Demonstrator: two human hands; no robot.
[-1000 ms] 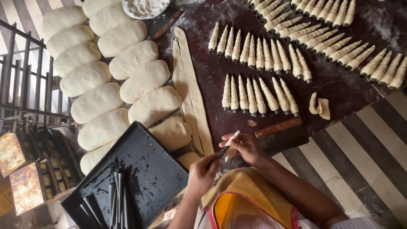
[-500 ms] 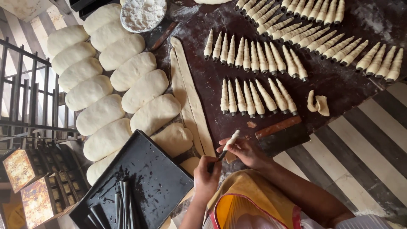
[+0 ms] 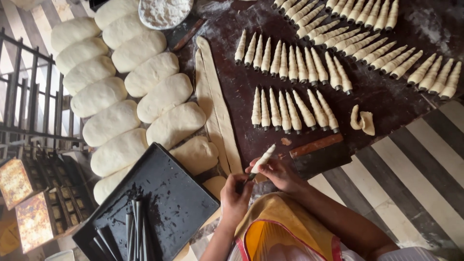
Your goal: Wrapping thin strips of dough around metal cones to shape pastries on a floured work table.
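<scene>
My left hand [image 3: 235, 195] grips the dark metal end of a cone mould. The cone [image 3: 262, 160] is wrapped in a pale dough strip and points up and to the right. My right hand [image 3: 279, 172] closes around the wrapped cone's lower part, at the near edge of the dark floured worktop [image 3: 386, 96]. Long flat dough strips [image 3: 217, 104] lie just left of my hands. Rows of finished dough-wrapped cones [image 3: 290, 108] stand beyond them.
A black tray [image 3: 169, 193] with several bare metal moulds [image 3: 135, 232] sits at the lower left. Two rows of oval dough loaves [image 3: 145, 77] line the left side, below a bowl of flour [image 3: 164, 10]. A scraper with a wooden handle [image 3: 316, 145] and a dough scrap [image 3: 363, 121] lie to the right.
Both hands stay on the same wrapped cone, and my left hand has drawn closer under it. The view has shifted slightly; nothing else on the worktop has moved.
</scene>
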